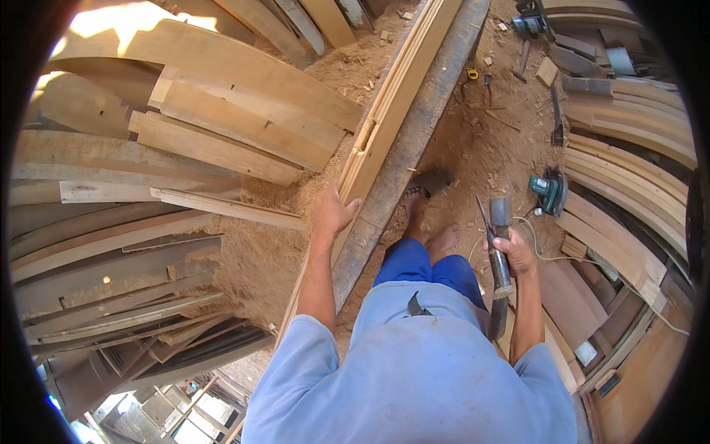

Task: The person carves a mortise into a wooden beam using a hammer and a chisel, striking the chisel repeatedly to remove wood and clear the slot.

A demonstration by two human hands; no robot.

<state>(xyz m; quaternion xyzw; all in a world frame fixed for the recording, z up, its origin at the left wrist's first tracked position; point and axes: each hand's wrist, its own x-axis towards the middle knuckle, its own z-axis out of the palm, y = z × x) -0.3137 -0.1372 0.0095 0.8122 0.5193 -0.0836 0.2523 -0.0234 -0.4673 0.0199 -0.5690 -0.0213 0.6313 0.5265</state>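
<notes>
A long, pale wooden board (pixel 392 111) with a narrow slot cut in its upper face lies along a worn, grey beam (pixel 414 140). My left hand (pixel 334 212) grips the board near its close end, thumb on the right edge; its other fingers are partly hidden. Off to the right of the beam, my right hand (pixel 516 253) is closed round a dark mallet-like tool (pixel 501 271) with thick cylindrical parts. A slim, pointed, chisel-like blade (pixel 484 211) sticks up beside it from the same grip. Where the two tools meet is hidden by my fingers.
Stacked planks (pixel 244 126) fill the left side, and more timber (pixel 629 177) lies at right. A green power tool (pixel 548 192) with a pale cord (pixel 584 259) sits on the sawdust-covered floor (pixel 481 155). A yellow tape measure (pixel 472 74) lies beyond my feet.
</notes>
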